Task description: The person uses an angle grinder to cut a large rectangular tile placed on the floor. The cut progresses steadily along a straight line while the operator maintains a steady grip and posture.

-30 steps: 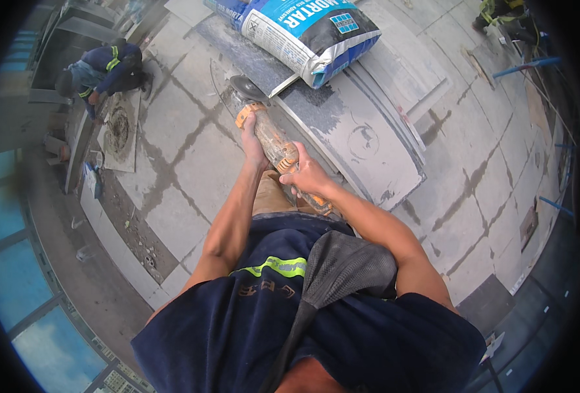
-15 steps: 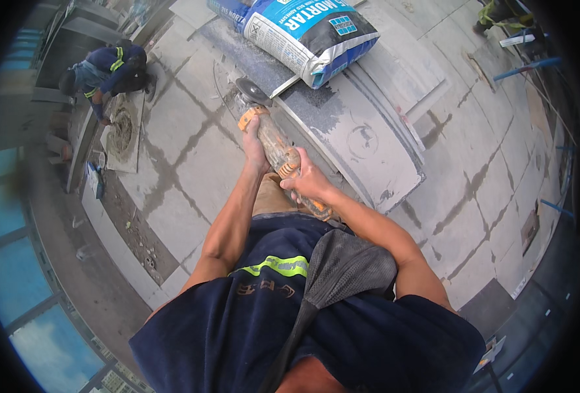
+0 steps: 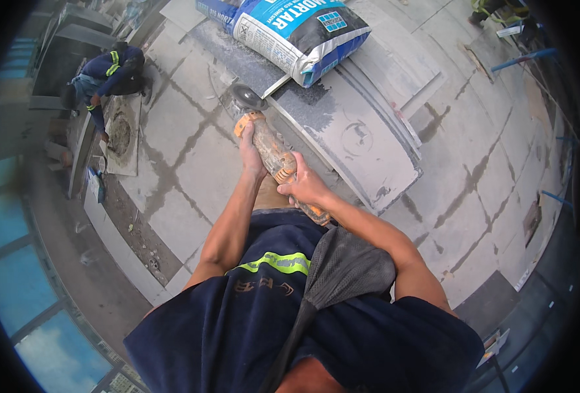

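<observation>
Both my hands grip a dusty orange-and-grey angle grinder (image 3: 273, 149). Around the front of its body, just behind the head, wraps my left hand (image 3: 251, 156). My right hand (image 3: 308, 185) is closed on the rear handle. At the far end, the dark round disc (image 3: 247, 97) sits beside the left edge of a long stone slab (image 3: 362, 141); whether it touches the slab, I cannot tell. Pale dust covers much of the slab, and a blue-and-white mortar bag (image 3: 303, 39) lies across it. A thin light strip (image 3: 277, 86) sticks out from under the bag near the disc.
At the far left a co-worker (image 3: 116, 72) bends over a board (image 3: 125, 147) with a heap of wet mix. Rubble lies in a strip (image 3: 147, 245) along the left. Blue bars (image 3: 524, 60) stand at the right, and part of another person (image 3: 489, 12) shows far right.
The grinder's disc has tilted, so more of its face shows. Both hands keep their grip. The whole view has shifted slightly, and the co-worker's arm has moved a little.
</observation>
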`<state>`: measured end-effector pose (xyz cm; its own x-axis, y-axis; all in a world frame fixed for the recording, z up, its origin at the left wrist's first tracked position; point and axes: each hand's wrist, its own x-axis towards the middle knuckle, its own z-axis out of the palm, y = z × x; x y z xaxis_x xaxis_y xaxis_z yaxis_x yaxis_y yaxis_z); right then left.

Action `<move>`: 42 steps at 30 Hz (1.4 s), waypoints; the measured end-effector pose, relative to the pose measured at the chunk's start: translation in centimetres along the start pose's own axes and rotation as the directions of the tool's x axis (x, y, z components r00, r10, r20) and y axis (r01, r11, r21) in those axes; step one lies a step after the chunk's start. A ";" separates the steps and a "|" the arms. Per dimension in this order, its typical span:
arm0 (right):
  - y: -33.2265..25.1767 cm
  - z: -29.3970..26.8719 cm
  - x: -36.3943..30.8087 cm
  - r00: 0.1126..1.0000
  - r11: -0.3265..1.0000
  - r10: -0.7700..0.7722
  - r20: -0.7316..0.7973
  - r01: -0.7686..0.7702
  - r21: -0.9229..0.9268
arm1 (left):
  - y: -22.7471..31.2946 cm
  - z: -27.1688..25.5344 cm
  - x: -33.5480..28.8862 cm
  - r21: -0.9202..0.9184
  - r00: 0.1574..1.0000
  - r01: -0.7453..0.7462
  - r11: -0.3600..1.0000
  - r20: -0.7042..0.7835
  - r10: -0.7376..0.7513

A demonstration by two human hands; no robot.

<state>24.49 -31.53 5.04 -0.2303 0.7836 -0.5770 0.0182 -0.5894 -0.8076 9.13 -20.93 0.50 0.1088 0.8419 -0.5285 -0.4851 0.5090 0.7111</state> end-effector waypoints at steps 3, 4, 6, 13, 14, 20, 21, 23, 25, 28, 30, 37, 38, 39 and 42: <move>-0.8 0.5 0.1 0.999 1.000 0.008 0.032 -0.007 -0.027 | 0.6 -0.7 0.2 -0.045 1.000 -0.014 0.999 0.012 0.014; -0.9 0.5 0.6 1.000 1.000 0.000 0.029 0.000 -0.022 | 0.9 -0.8 0.7 -0.016 1.000 -0.016 1.000 0.005 0.016; -1.5 0.6 1.6 0.999 1.000 -0.015 0.032 0.016 -0.014 | 1.8 -0.7 1.5 0.041 1.000 -0.024 0.999 -0.015 0.025; -2.8 0.9 2.8 0.999 0.999 -0.017 0.034 0.016 0.028 | 2.9 -1.6 3.3 0.026 1.000 -0.012 1.000 0.022 0.011; -2.8 0.7 3.1 0.999 1.000 -0.017 0.031 0.016 0.026 | 3.0 -1.5 3.6 0.036 1.000 -0.010 0.999 0.012 0.010; -2.2 0.7 2.9 1.000 1.000 -0.014 0.025 0.014 0.001 | 2.5 -1.3 2.8 -0.047 1.000 -0.006 0.999 0.022 0.007; -2.1 0.7 2.7 1.000 1.000 -0.009 0.022 0.009 -0.004 | 2.4 -1.2 2.5 -0.051 1.000 -0.002 0.999 0.021 0.003; -1.7 0.6 2.9 1.000 1.000 -0.014 0.023 0.014 0.014 | 2.3 -0.9 2.3 -0.051 1.000 0.001 0.999 0.010 -0.001; -1.6 0.5 2.9 1.000 1.000 -0.012 0.017 0.012 0.002 | 2.1 -0.6 2.3 -0.064 1.000 -0.006 0.998 0.002 0.006; -2.1 0.6 2.4 1.000 0.999 0.001 0.011 -0.001 -0.032 | 1.9 -0.6 2.2 -0.083 1.000 -0.011 0.996 -0.011 0.010; -1.6 0.6 2.7 1.000 1.000 -0.004 0.013 0.004 -0.019 | 2.0 -0.4 2.1 -0.066 1.000 0.002 0.998 -0.014 -0.003; -2.6 0.5 2.8 1.000 1.000 0.013 0.016 -0.013 0.022 | 2.4 -0.7 2.7 -0.075 1.000 0.002 0.997 0.011 -0.001; -2.6 0.4 2.7 1.000 0.999 0.018 0.025 -0.019 0.034 | 2.3 -0.6 2.8 -0.077 1.000 -0.004 0.997 -0.003 0.004; -2.6 0.4 2.7 0.999 0.999 0.023 0.033 -0.025 0.045 | 2.2 -0.6 2.9 -0.079 1.000 -0.011 0.997 -0.018 0.009; -1.3 0.5 3.2 0.999 0.995 -0.049 0.013 0.048 0.092 | 2.0 -0.5 2.6 -0.068 0.999 -0.005 0.998 -0.032 0.003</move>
<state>23.21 -28.37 4.29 -0.2434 0.8091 -0.5349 -0.0827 -0.5668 -0.8197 8.05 -17.78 0.33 0.0798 0.8374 -0.5407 -0.5434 0.4913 0.6807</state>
